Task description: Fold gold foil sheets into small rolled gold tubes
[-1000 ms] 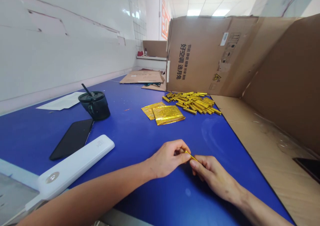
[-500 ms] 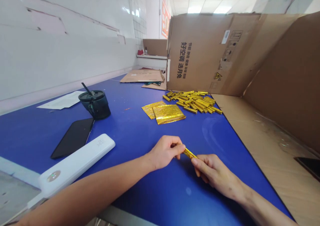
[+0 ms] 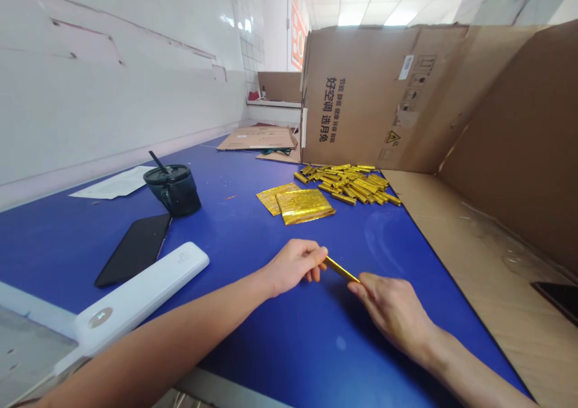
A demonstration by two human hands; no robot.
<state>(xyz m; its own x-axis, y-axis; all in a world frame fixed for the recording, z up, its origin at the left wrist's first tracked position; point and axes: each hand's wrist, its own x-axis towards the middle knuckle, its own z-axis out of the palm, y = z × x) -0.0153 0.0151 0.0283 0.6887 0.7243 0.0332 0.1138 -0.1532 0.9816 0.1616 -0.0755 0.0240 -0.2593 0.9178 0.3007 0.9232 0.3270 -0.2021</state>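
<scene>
While the person sat at the bench, a thin rolled stick of gold foil (image 3: 342,269) hung in the air above the blue table, angled between the two hands. The left hand (image 3: 295,268) was curled and grasped one end between thumb and fingers. The fingers (image 3: 368,281) of the right hand (image 3: 392,312) met the other end, though whether they gripped it could not be told.

Ahead lay two flat sheets of gold foil (image 3: 303,206), one overlapping the other, and just beyond them a loose pile of rolled gold foil sticks (image 3: 347,183). That pile rested against the foot of an opened brown cardboard box (image 3: 356,95), printed with black Chinese characters and a yellow warning triangle. None of the sticks lay inside it.

To the left stood a dark green glass mug (image 3: 174,194) with a lid, a black straw (image 3: 156,160) rising through it; its contents were too dark to make out. Nearby lay a black smartphone (image 3: 133,250), a white oblong plastic device (image 3: 139,287) and a white paper sheet (image 3: 115,183).
</scene>
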